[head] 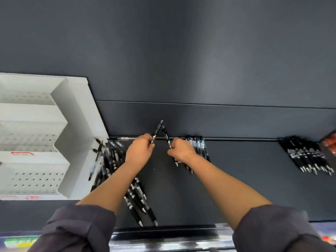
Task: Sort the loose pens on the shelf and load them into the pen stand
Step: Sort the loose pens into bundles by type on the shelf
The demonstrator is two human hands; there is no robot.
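Note:
My left hand (139, 150) is closed around a black pen (157, 130) that points up and to the right. Gripped in my right hand (181, 150) is another black pen (166, 136), tilted up and left, so the two pen ends nearly meet. A loose heap of black pens (111, 159) lies on the dark shelf (236, 170) beside the white tiered pen stand (36, 135) at the left. More pens (140, 202) lie under my left forearm. A neat row of pens (199, 147) sits just behind my right hand.
Another aligned group of black pens (307, 157) lies at the far right of the shelf, with a red packet (330, 142) at the frame edge. A dark back wall rises behind. The shelf's front lip (163, 233) runs along the bottom.

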